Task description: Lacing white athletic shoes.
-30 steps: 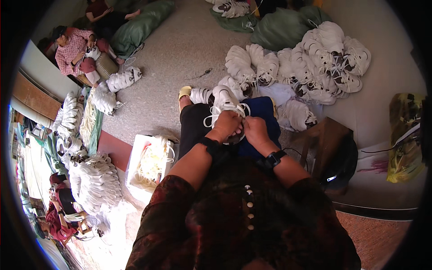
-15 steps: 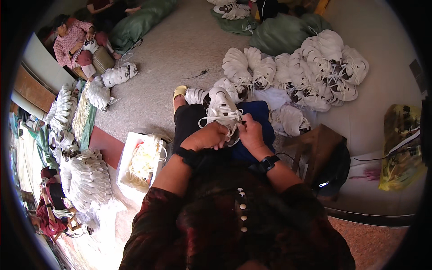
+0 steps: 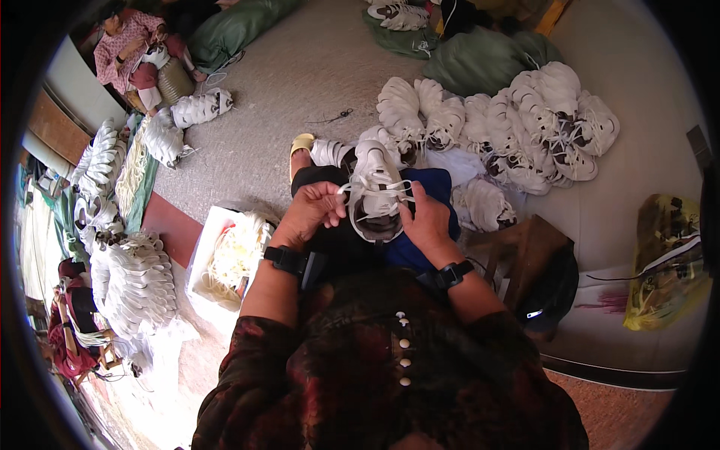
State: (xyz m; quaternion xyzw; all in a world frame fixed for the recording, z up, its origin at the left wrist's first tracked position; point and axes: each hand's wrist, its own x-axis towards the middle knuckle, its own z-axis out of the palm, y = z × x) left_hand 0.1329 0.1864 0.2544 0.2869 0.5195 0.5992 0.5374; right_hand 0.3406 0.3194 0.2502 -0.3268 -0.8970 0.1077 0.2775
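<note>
A white low-cut lace-up sneaker (image 3: 373,166) is rested on the lap, by the left edge of a blue cloth (image 3: 436,189), its toe pointed away and its dark-lined collar turned toward the body. This placing seems chosen so that the lacing can be reached from both sides. To the left, a white lace (image 3: 375,187) is pinched between thumb and forefinger of the left hand (image 3: 309,213), the other fingers loosely curled. To the right, the lace appears gripped between the thumb and bent forefinger of the right hand (image 3: 428,217), with little gap left. The strand is drawn out sideways, probably so that it is kept apart above the tongue.

On the floor, beyond the lap's left edge, a white open-topped box (image 3: 196,274) is filled with tangled cream cords (image 3: 234,255). What is held in a yellow translucent plastic bag (image 3: 654,304), far right, cannot be told.
</note>
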